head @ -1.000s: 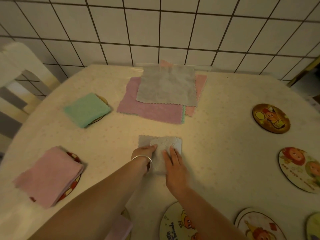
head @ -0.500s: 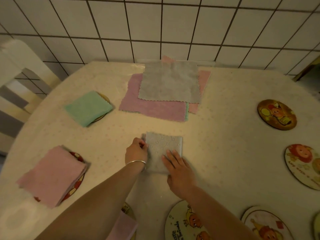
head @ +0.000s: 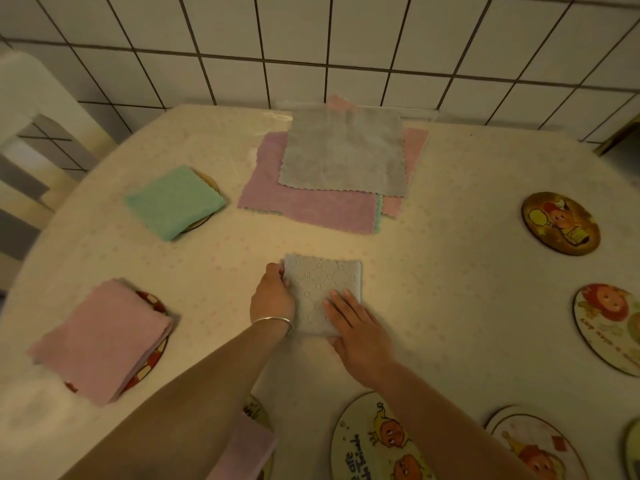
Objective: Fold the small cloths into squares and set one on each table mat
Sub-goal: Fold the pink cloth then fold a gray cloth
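folded pale grey patterned cloth (head: 320, 289): left hand (head: 272, 299) pinches its left edge, right hand (head: 356, 327) presses flat on top. risk, judged: layers may spring open on lifting from the worktop (head: 450, 271), spoiling the square.

Left hand (head: 272, 299) grips the folded grey cloth's (head: 320, 289) left edge; right hand (head: 360, 332) presses it flat.

Warm, yellowish and rather dim light fills the view, brightest on the worktop (head: 450, 271) just toward 3 o'clock of centre. Soft shadows lie beside the forearms at 6 o'clock. Wide-angle distortion bends the wall tiles (head: 311, 46) and stretches the edges, and everything looks slightly soft.
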